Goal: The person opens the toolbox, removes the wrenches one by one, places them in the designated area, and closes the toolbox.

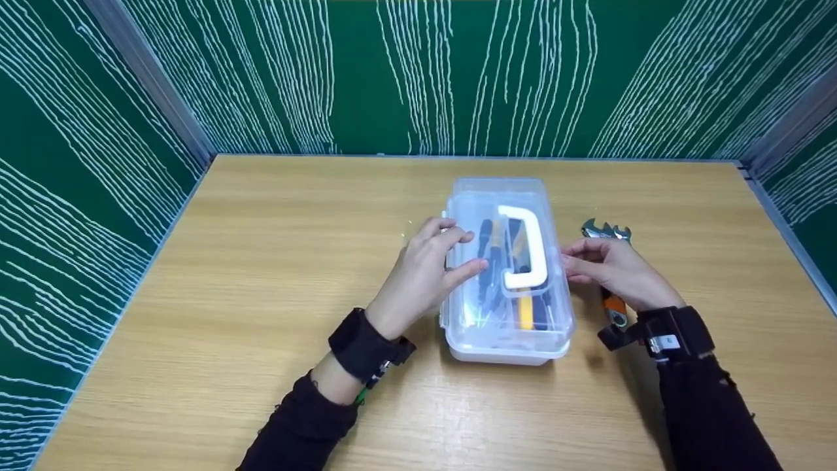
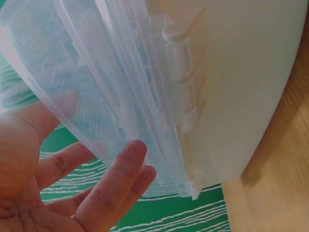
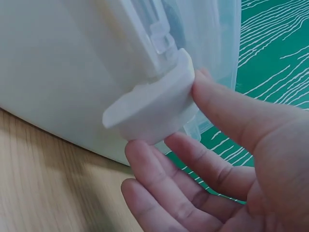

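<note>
A clear-lidded plastic toolbox (image 1: 471,314) with a white handle (image 1: 537,248) stands on the table, its lid down. Through the lid show several tools, one with a yellow part. My left hand (image 1: 428,258) rests at the lid's left edge with spread, relaxed fingers. In the left wrist view those fingers lie beside the clear lid (image 2: 96,82), near the white hinge (image 2: 183,82). On the opposite side, my right hand (image 1: 605,268) pinches the white latch (image 3: 154,106), thumb on its upper end and fingertips beneath. The latch juts out from the box wall.
An adjustable wrench (image 1: 614,307) with an orange and black handle lies right of the box, partly hidden under my right hand and wrist. Green panels (image 1: 366,78) with white wavy lines stand along the back and sides of the wooden table (image 1: 294,216).
</note>
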